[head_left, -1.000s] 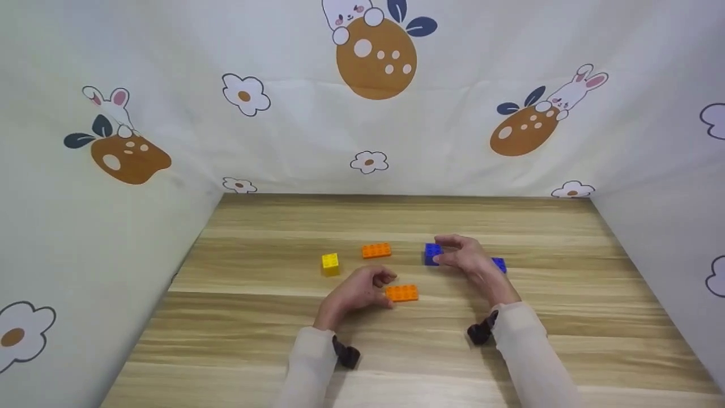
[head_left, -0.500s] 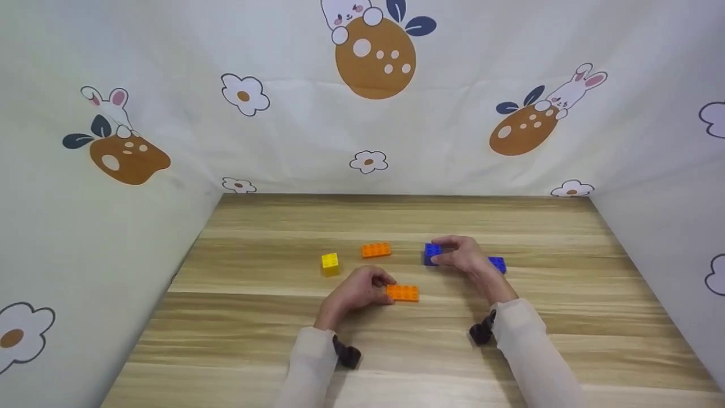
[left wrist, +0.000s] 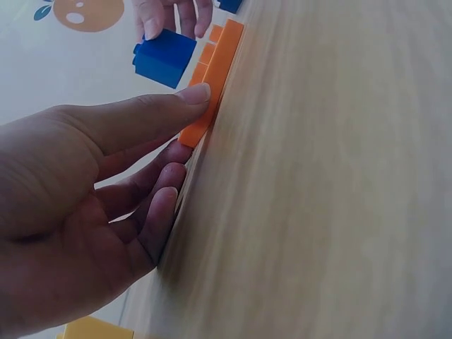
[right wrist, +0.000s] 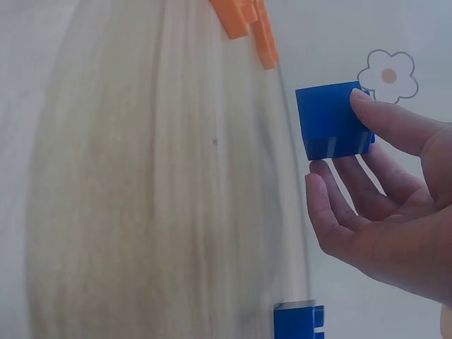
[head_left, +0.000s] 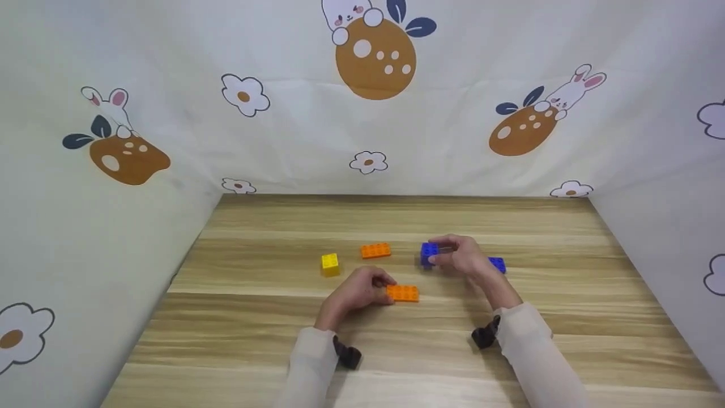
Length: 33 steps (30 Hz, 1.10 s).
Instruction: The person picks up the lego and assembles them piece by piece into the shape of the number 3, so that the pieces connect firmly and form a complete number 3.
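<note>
My left hand pinches the left end of a flat orange building brick that lies on the table. The left wrist view has the thumb on the brick's near side. Farther back on the right, my right hand grips a tall blue building brick between thumb and fingers. In the right wrist view this blue brick is held above the tabletop, its studs turned mostly out of sight.
A second flat orange brick lies behind the left hand, with a yellow brick to its left. Another blue brick sits partly behind the right wrist. Patterned cloth walls enclose the wooden table.
The right hand has lifted the tall blue brick slightly off the table and a little to the left. The left hand and its orange brick have hardly moved.
</note>
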{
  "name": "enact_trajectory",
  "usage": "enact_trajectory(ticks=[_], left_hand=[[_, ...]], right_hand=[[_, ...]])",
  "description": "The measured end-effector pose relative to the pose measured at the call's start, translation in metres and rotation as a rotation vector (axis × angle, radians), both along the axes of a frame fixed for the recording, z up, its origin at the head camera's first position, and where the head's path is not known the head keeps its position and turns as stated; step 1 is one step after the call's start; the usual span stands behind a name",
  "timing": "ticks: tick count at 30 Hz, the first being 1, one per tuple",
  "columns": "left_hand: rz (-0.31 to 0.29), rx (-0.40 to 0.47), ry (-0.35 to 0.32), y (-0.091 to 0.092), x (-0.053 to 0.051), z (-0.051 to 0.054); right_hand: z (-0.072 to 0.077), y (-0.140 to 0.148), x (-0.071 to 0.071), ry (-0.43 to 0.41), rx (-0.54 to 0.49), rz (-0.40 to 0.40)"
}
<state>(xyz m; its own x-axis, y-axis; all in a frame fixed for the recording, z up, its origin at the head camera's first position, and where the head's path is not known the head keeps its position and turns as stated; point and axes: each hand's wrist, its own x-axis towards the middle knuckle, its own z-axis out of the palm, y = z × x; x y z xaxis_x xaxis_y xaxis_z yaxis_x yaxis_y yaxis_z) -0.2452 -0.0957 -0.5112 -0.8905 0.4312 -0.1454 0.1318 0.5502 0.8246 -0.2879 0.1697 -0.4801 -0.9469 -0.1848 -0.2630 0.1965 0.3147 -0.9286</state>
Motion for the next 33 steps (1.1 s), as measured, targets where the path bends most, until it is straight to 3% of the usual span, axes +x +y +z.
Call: enact_trajectory(ticks=[12, 18, 33], left_hand=[[0.001, 0.013, -0.011, 0.0, 0.001, 0.001], [-0.014, 0.006, 0.019, 0.001, 0.001, 0.002], [0.004, -0.001, -0.011, 0.001, 0.002, 0.002]], right_hand=[[0.013, -0.003, 0.014, 0.063, 0.051, 0.041], [0.017, -0.004, 0.019, 0.105, 0.073, 0.063], [0.018, -0.013, 0.033, 0.14, 0.002, 0.108]])
